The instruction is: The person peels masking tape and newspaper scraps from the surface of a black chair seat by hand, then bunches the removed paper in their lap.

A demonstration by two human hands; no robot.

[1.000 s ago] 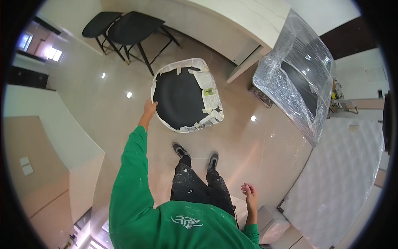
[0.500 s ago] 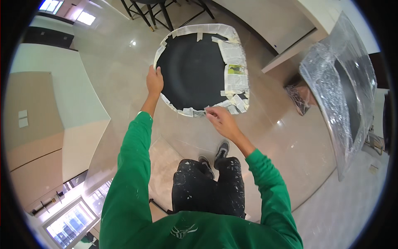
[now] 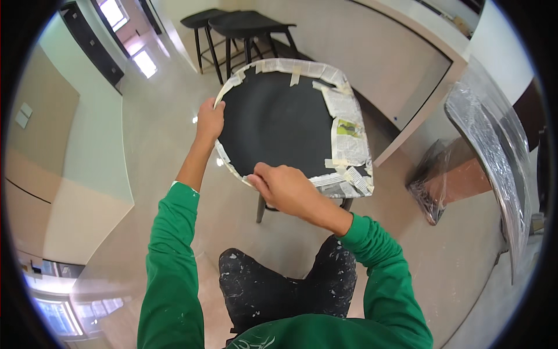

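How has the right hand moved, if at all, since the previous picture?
Yes: the right hand is farther left along the black seat, away from its green patch.

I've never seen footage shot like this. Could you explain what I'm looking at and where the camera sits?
There's no machine: the grips are a person's two bare hands. All pictures come from a camera worn on the head, looking down. In front is a black stool, with newspaper and tape around its edge. The left grip holds its left side. The right grip is at the near edge; its curled fingers hide whether it pinches anything.
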